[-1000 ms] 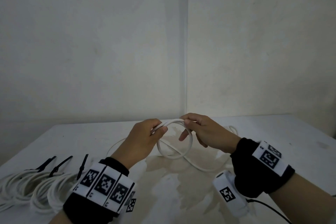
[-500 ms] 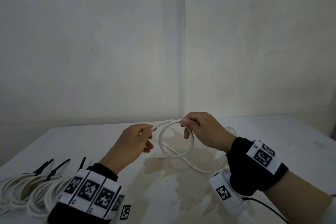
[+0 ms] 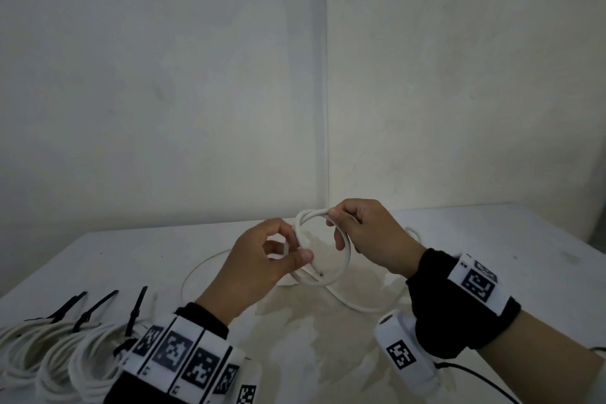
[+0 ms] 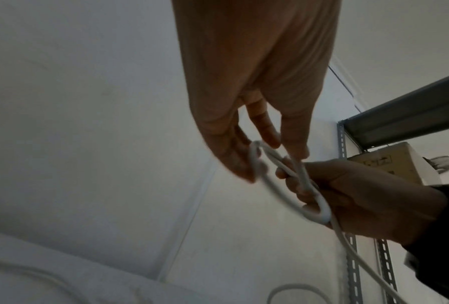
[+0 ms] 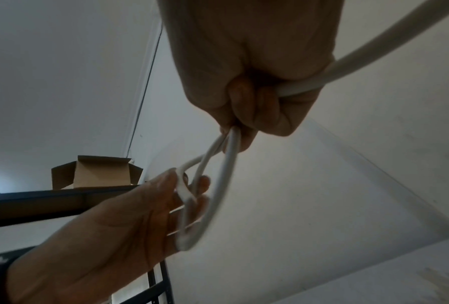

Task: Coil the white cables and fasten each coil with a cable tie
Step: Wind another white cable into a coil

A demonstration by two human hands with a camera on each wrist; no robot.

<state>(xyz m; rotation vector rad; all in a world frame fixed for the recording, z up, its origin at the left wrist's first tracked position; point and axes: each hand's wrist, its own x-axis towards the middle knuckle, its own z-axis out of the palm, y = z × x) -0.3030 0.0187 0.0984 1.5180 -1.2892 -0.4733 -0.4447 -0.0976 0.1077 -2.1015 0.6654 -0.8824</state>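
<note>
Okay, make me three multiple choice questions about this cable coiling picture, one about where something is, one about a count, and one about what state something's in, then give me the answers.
1. Where do the finished coils lie on the table?
A. near left corner
B. far right corner
C. against the wall

2. How many black cable ties stick up from them?
A. one
B. three
C. five

3. What is the state of the white cable in the hands?
A. lying flat, untouched
B. already tied
C. held up in a loop, part trailing on the table

Answers: 1 A, they sit beside the left wrist. 2 B, three ties show. 3 C, the right hand grips the loop's top, the left hand its side, no tie on it.
</note>
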